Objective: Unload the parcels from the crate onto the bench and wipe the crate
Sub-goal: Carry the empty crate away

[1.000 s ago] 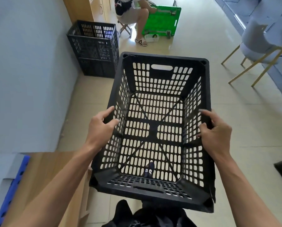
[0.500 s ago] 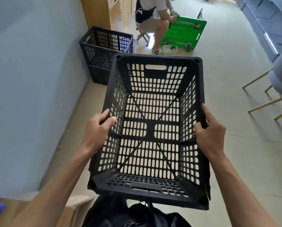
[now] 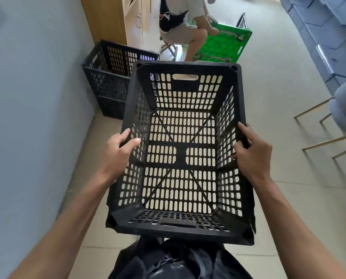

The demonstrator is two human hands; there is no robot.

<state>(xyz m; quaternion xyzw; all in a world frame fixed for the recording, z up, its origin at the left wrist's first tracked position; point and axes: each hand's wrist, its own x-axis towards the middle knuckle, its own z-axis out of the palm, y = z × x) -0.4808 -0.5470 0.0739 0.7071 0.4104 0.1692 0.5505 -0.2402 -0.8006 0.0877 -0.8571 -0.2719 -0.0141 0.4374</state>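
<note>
So the black slotted crate (image 3: 180,154) is looking totally emptied, left hand (image 3: 116,154) and right hand (image 3: 252,156) both gripping its side rims, wiping probably what's remaining.

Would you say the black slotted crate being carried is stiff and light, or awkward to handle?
The black crate probably stays stiff: held only at its side walls by the left hand and right hand, it shows no sag. Likely light, being empty and mostly slots.

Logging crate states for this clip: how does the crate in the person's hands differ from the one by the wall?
The held crate is off the floor, gripped by the left hand and right hand; the wall crate stands on the floor, untouched. The held one is visibly empty; the other's contents cannot be told. Both are black slotted plastic.
</note>
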